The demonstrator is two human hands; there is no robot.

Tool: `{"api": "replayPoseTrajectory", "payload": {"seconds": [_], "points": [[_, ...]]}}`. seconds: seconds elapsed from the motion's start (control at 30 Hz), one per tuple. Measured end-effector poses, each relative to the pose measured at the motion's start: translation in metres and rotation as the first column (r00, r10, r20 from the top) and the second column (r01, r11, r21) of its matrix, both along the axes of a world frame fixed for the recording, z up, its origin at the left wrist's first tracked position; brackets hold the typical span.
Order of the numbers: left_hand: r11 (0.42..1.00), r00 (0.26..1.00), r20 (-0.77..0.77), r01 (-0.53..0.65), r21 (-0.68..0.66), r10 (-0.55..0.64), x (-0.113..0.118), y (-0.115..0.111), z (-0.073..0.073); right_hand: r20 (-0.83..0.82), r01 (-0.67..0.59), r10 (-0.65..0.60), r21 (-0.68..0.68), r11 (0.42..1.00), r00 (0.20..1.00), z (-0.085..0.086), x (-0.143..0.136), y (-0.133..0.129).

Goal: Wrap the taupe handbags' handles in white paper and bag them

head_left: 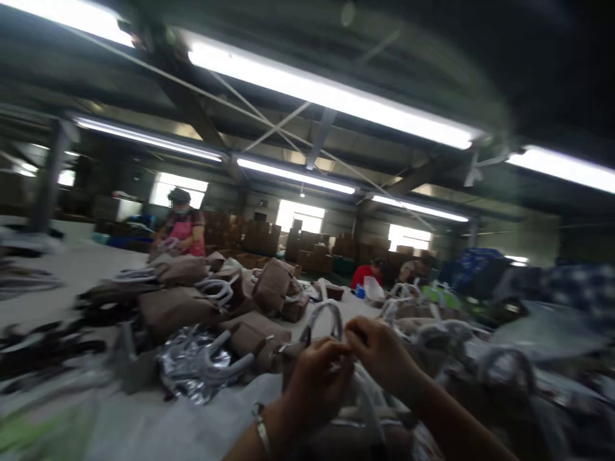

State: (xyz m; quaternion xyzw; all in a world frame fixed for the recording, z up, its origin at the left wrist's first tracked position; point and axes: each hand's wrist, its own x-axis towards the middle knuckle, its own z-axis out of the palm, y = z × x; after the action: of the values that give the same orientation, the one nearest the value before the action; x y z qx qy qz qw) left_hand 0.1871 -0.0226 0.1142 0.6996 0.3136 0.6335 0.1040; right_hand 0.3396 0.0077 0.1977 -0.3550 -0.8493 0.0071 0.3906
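Observation:
My left hand (317, 378), with a bracelet (262, 429) at its wrist, is closed in a pinch. Its fingertips meet those of my right hand (382, 355), which is closed too. Whatever lies between the fingers is too small and blurred to name. Just below them is a brown handbag (394, 417), partly hidden by my hands and forearms. A pale wrapped strap (368, 400) hangs down in front of it. Behind my left hand rises a bag handle (342, 314) covered in a whitish wrap.
Brown handbags (175, 310) with wrapped handles pile up on the white table (103, 259) at left. Crumpled silvery plastic (189, 358) lies near them. More bags and clear plastic (548, 330) crowd the right. A person in a pink apron (192, 237) stands across the table.

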Motion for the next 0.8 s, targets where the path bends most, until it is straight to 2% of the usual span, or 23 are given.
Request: {"api": "replayPoseTrajectory", "payload": {"seconds": [0.1, 0.2, 0.3, 0.37, 0.53, 0.63, 0.73, 0.8], "points": [[0.988, 0.993, -0.088, -0.073, 0.133, 0.085, -0.002, -0.001, -0.002, -0.044, -0.022, 0.020, -0.036, 0.999, 0.999, -0.014, 0.004, 0.018], [0.967, 0.963, -0.180, -0.167, 0.192, 0.202, -0.005, 0.012, -0.008, -0.100, -0.040, 0.028, -0.120, 0.992, 0.995, -0.026, 0.006, 0.045], [0.940, 0.859, -0.413, -0.199, 0.277, 0.303, -0.007, 0.026, -0.015, -0.140, -0.024, -0.004, -0.201, 0.979, 0.990, -0.031, 0.007, 0.061], [0.935, 0.821, -0.462, -0.231, 0.270, 0.336, -0.006, 0.030, -0.017, -0.162, -0.039, 0.001, -0.234, 0.971, 0.987, -0.032, 0.006, 0.063], [0.946, 0.889, -0.334, -0.261, 0.191, 0.312, -0.003, 0.020, -0.010, -0.233, -0.161, 0.088, -0.313, 0.936, 0.968, -0.035, 0.005, 0.057], [0.956, 0.921, -0.267, -0.249, 0.154, 0.283, 0.000, 0.008, -0.003, -0.214, -0.258, 0.189, -0.361, 0.896, 0.958, -0.032, 0.010, 0.041], [0.977, 0.957, -0.202, -0.195, 0.092, 0.210, 0.004, 0.006, 0.003, -0.217, -0.249, 0.183, -0.332, 0.910, 0.959, -0.022, 0.010, 0.022], [0.987, 0.969, -0.189, -0.159, 0.034, 0.162, 0.006, 0.010, 0.007, -0.245, -0.171, 0.120, -0.197, 0.965, 0.962, -0.013, 0.006, 0.019]]}}
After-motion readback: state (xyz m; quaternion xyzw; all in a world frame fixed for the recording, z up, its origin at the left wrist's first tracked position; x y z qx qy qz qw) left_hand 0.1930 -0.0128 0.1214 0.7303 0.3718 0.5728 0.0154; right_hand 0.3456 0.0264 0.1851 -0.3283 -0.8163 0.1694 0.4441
